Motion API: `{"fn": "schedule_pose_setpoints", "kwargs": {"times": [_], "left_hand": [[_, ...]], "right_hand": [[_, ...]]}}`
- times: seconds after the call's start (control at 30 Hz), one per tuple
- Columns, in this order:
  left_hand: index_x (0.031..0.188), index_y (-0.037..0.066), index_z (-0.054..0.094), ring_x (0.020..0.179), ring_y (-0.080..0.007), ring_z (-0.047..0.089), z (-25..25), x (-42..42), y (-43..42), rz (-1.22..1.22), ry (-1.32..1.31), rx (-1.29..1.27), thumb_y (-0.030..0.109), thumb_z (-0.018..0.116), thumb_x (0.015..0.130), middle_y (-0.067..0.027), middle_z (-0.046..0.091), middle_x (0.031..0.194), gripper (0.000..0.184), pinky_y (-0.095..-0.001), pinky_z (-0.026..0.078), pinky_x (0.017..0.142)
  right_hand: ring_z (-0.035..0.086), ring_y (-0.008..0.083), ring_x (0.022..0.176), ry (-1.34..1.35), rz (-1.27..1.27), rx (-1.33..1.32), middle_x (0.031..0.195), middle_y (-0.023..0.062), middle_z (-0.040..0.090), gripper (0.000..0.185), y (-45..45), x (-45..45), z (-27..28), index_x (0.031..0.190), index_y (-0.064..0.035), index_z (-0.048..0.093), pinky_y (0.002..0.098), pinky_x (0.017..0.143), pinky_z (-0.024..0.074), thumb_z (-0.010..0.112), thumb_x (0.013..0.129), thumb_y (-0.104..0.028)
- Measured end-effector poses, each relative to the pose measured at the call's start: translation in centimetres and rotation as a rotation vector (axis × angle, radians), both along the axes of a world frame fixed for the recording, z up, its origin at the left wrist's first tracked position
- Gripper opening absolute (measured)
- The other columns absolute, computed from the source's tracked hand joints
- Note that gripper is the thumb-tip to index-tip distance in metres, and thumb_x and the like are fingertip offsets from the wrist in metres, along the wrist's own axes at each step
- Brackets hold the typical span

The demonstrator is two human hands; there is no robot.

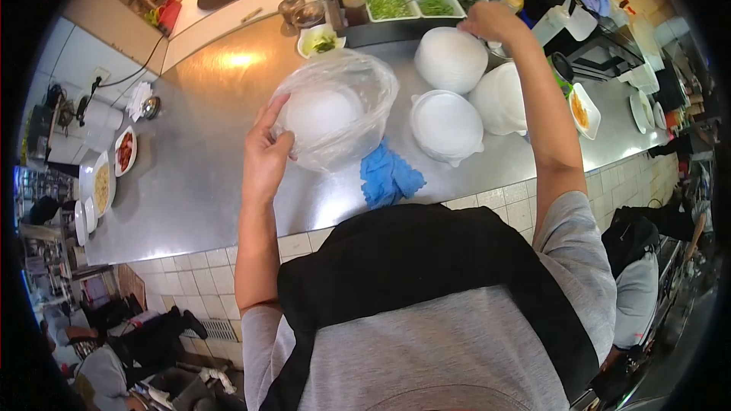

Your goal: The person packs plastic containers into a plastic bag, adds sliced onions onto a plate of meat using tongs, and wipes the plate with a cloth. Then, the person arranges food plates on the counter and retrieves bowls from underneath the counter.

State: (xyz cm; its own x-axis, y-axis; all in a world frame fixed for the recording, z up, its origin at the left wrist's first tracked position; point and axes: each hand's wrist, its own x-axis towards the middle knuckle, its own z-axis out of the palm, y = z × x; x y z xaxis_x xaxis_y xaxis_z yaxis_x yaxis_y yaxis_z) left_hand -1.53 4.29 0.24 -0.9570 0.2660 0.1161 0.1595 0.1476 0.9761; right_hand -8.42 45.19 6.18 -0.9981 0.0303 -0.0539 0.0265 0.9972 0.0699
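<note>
My left hand (268,154) grips the edge of a clear plastic bag (365,84), thumb and fingers closed on it. Inside the bag sits a round white container (324,113). My right hand (493,23) is stretched to the back of the counter, its fingers bunched beside a wrapped white tub (451,61); what they hold, if anything, is hidden. A lidded white bowl (446,123) stands in front of that tub, and another white tub (499,99) is partly behind my right forearm. A crumpled blue cloth (390,173) lies near the bag.
Trays of chopped greens (388,5) line the back, beside a sauce bottle (354,1) and a small bowl of greens (320,42). White dishes of food stand at both ends of the steel counter (190,152). Other people (636,289) are at the right and lower left.
</note>
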Motion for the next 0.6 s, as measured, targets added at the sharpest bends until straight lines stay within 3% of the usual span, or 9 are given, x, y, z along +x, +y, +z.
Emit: {"fn": "schedule_pose_setpoints", "kwargs": {"times": [0.07, 0.17, 0.27, 0.33, 0.4, 0.43, 0.47, 0.53, 0.6], "left_hand": [[0.126, 0.003, 0.051, 0.077, -0.0129, 0.055, -0.4, -0.2, -0.1, -0.003, 0.029, -0.045, -0.001, 0.051, 0.073, -0.0168, 0.039, 0.136, 0.053, -0.0242, 0.048, 0.064], [0.118, 0.006, 0.056, 0.093, -0.0228, 0.052, 1.3, 0.5, 1.7, 0.311, 0.730, -0.690, 0.001, 0.056, 0.075, -0.0168, 0.042, 0.132, 0.044, -0.0314, 0.045, 0.078], [0.111, 0.007, 0.058, 0.100, -0.0295, 0.048, 4.8, 1.4, 4.4, 0.399, 0.896, -0.691, 0.004, 0.059, 0.076, -0.0172, 0.045, 0.125, 0.036, -0.0367, 0.040, 0.086], [0.108, 0.008, 0.058, 0.100, -0.0249, 0.049, 4.8, 1.4, 6.8, 0.216, 0.867, -0.339, 0.006, 0.061, 0.075, -0.0151, 0.045, 0.122, 0.034, -0.0369, 0.041, 0.083], [0.115, 0.008, 0.054, 0.106, -0.0228, 0.047, 4.7, 2.0, 11.0, -0.246, 0.234, 0.117, 0.007, 0.061, 0.077, -0.0134, 0.043, 0.123, 0.038, -0.0364, 0.041, 0.086], [0.120, 0.006, 0.050, 0.110, -0.0230, 0.045, 3.3, 1.7, 13.7, -0.311, 0.023, 0.240, 0.012, 0.062, 0.078, -0.0137, 0.042, 0.125, 0.044, -0.0361, 0.040, 0.089], [0.126, 0.004, 0.046, 0.114, -0.0233, 0.044, 0.8, 0.9, 16.6, -0.374, -0.188, 0.361, 0.016, 0.062, 0.079, -0.0140, 0.041, 0.127, 0.051, -0.0358, 0.039, 0.093], [0.135, -0.002, 0.032, 0.122, -0.0270, 0.039, -4.6, -2.5, 22.0, -0.241, -0.429, 0.274, 0.027, 0.061, 0.080, -0.0170, 0.035, 0.135, 0.069, -0.0353, 0.035, 0.099], [0.139, -0.005, 0.021, 0.127, -0.0282, 0.034, -7.3, -5.7, 25.2, -0.109, -0.507, 0.101, 0.034, 0.061, 0.079, -0.0185, 0.028, 0.142, 0.082, -0.0346, 0.032, 0.102]], "right_hand": [[0.063, 0.0324, 0.086, -0.085, -0.091, 0.064, 0.089, 0.0177, 0.066, 0.042, 1.1, 0.3, -1.0, 0.089, -0.0014, 0.067, 0.0407, 0.077, 0.0494, 0.060, 0.078, -0.041], [0.063, 0.0324, 0.091, -0.100, -0.196, 0.064, 0.096, 0.0170, 0.065, 0.046, 0.7, 1.9, -1.4, 0.091, -0.0009, 0.067, 0.0408, 0.079, 0.0495, 0.060, 0.078, -0.045], [0.062, 0.0315, 0.093, -0.086, -0.238, 0.059, 0.098, 0.0161, 0.065, 0.046, 0.1, 2.7, -1.4, 0.092, -0.0022, 0.067, 0.0411, 0.079, 0.0495, 0.058, 0.080, -0.045], [0.062, 0.0314, 0.093, -0.073, -0.250, 0.058, 0.098, 0.0156, 0.065, 0.045, -0.1, 3.1, -1.2, 0.091, -0.0029, 0.068, 0.0411, 0.080, 0.0493, 0.057, 0.081, -0.045], [0.062, 0.0310, 0.095, -0.101, -0.250, 0.073, 0.098, 0.0152, 0.066, 0.044, -0.1, 3.3, -1.9, 0.091, -0.0032, 0.068, 0.0417, 0.081, 0.0488, 0.056, 0.082, -0.044], [0.062, 0.0308, 0.095, -0.114, -0.250, 0.080, 0.099, 0.0151, 0.066, 0.043, 0.0, 3.3, -2.6, 0.091, -0.0034, 0.068, 0.0419, 0.081, 0.0485, 0.056, 0.082, -0.044], [0.060, 0.0338, 0.096, -0.161, -0.211, 0.069, 0.103, 0.0220, 0.062, 0.050, 0.2, 3.3, -3.1, 0.108, -0.0024, 0.059, 0.0424, 0.083, 0.0470, 0.052, 0.084, -0.045], [0.059, 0.0334, 0.099, -0.141, -0.259, 0.040, 0.105, 0.0221, 0.061, 0.055, 0.0, 3.1, -4.1, 0.121, -0.0048, 0.050, 0.0428, 0.085, 0.0460, 0.051, 0.084, -0.045], [0.058, 0.0336, 0.102, -0.138, -0.293, 0.012, 0.107, 0.0223, 0.061, 0.062, 0.3, 2.8, -5.1, 0.131, -0.0071, 0.040, 0.0433, 0.087, 0.0451, 0.051, 0.084, -0.046]]}}
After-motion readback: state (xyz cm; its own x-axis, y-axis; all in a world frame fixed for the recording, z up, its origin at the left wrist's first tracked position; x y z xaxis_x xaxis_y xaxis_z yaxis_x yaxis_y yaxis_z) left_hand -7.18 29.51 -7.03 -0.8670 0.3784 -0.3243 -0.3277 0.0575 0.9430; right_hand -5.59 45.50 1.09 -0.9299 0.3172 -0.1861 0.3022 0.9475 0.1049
